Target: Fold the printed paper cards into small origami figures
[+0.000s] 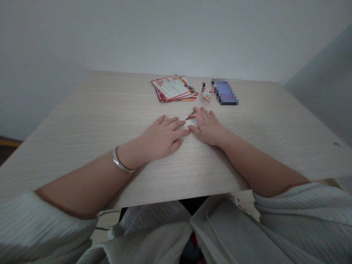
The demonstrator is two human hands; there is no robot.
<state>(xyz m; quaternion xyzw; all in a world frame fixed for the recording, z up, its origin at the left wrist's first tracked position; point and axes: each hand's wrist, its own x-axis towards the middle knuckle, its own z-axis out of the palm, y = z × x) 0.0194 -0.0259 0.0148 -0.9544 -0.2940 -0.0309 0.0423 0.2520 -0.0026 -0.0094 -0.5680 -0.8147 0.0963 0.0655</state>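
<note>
Small paper (191, 122), between left fingers (178, 124) and right fingers (194, 129), partly covered

Dim, flat, greyish light covers the wall (176, 36) and table (110, 95), with soft shadows beneath both forearms (88, 179) and a small glint on the silver bangle (119, 163). Wide-angle stretch distorts the sleeves (46, 227); print on the top card (172, 88) and detail on the folded paper (190, 123) blur, and coarse pixels mask the phone (226, 92).

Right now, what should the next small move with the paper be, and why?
I'd probably press the right hand gently along the paper: it lies on the table, partly covered by that hand, while the left hand reaches its edge and might hold it steady.
</note>
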